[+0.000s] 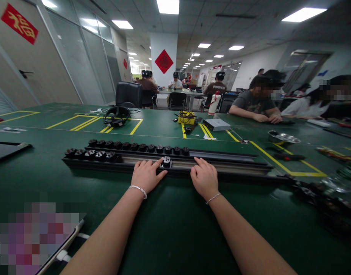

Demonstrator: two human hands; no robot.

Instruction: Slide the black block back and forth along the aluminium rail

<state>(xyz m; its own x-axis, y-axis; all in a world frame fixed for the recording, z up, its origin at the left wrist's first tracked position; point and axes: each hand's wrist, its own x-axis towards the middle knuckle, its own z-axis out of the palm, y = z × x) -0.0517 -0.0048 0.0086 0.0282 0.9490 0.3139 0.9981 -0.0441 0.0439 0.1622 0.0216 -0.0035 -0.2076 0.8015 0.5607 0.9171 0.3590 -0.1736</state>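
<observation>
A long black power track (235,168) lies across the table before me, its channel facing up. In that channel sits a small socket module (166,162) with a silver-grey face. My left hand (146,175) pinches about the left side of this module, index finger against it and thumb low at the track's front edge. Farther right, my right hand (204,177) grips the same track, its index finger stretched over the channel and the others curled. Several black socket modules (90,153) fill the track's left end. Behind it, a second track (221,154) carries a row of similar modules (142,147).
Beyond the tracks are a black headset (116,116), a yellow box with cables (187,117), a grey box (216,124) and a metal bowl (283,137). Black parts (330,202) lie at right, a dark tray (9,151) at left. People (257,99) sit across the table.
</observation>
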